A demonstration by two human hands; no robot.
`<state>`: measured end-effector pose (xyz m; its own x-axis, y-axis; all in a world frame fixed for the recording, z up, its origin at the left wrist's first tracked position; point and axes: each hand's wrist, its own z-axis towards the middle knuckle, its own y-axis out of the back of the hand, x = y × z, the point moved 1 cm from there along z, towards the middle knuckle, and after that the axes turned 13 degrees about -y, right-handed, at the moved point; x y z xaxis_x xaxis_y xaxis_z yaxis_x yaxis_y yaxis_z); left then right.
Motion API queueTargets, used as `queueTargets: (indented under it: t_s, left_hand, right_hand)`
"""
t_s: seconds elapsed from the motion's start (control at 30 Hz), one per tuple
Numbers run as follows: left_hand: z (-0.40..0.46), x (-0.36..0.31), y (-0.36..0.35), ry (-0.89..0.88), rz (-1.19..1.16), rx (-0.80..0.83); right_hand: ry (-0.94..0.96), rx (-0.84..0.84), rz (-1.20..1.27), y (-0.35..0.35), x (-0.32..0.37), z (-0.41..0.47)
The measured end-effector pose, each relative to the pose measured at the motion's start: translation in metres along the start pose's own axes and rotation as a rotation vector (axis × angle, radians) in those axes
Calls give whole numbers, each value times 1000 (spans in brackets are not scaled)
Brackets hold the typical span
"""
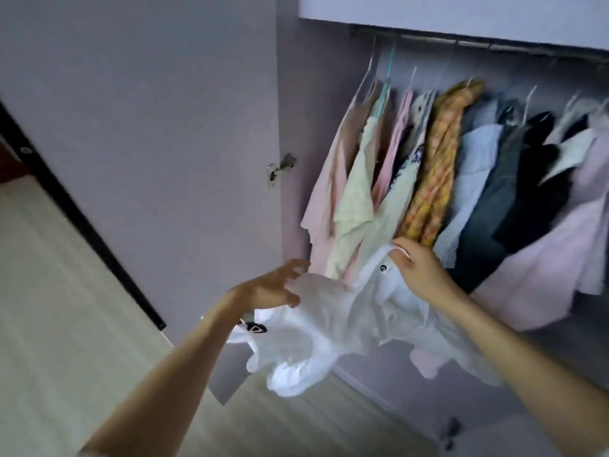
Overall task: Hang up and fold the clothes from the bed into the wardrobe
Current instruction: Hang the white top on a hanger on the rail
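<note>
Hanging looks mostly done: rail (478, 44) w/ approx a dozen garments (438, 166) up. White shirt (329, 328) not yet hung, held in front of wardrobe; right hand (418, 268) pinches its collar, left hand (270, 288) fingers spread, touching fabric. Bed out of view, so remainder unknown.

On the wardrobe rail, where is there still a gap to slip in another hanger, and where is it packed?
The rail is bare at its left end, between the wardrobe's side wall and the pale pink shirt. From there rightward, past the yellow plaid shirt to the dark garments, hangers sit tight. The right hand grips the white shirt; the left hand touches it.
</note>
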<state>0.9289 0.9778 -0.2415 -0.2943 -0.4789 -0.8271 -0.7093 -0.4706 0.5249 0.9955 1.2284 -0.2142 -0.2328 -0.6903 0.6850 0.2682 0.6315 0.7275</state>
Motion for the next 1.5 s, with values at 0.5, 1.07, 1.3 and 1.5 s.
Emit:
queueTargets:
  t_s: [0.5, 1.07, 1.3, 1.5]
  left_hand:
    - [186, -100, -37, -551, 342, 245]
    - [238, -243, -73, -661, -195, -22]
    - [266, -259, -74, -687, -94, -114]
    - [276, -258, -70, -643, -73, -141]
  right_hand:
    - [-551, -64, -723, 122, -82, -42]
    - [-757, -406, -1098, 230, -159, -21]
    - [-742, -470, -1523, 291, -205, 57]
    - [-932, -551, -1382, 293, -202, 70]
